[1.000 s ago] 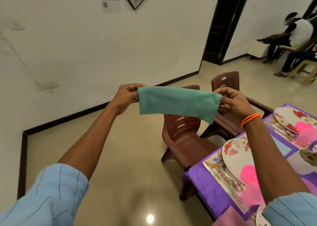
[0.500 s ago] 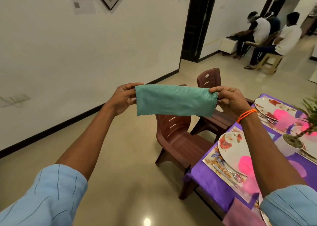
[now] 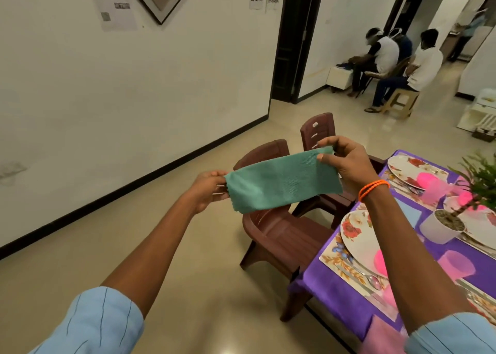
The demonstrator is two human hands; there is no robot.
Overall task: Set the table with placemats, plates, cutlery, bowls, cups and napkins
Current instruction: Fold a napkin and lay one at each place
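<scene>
A folded teal napkin point(image 3: 281, 183) is stretched in the air between my hands, above the floor and the chairs. My left hand point(image 3: 208, 191) pinches its left end and my right hand point(image 3: 345, 163) pinches its right end, which is held higher. To the right stands the table with a purple cloth point(image 3: 330, 293). On it lie floral placemats point(image 3: 332, 259), white floral plates point(image 3: 359, 235), pink bowls or cups point(image 3: 381, 262), a spoon point(image 3: 371, 279) and a light blue napkin point(image 3: 409, 211).
Two brown plastic chairs point(image 3: 284, 235) stand at the table's left side. A white pot with a green plant point(image 3: 442, 226) sits on the table. Several people sit at the far right by a doorway. The white wall runs along the left.
My hands have come down and the napkin now tilts, its right end higher than its left. The view has swung right, showing more of the table and the plant.
</scene>
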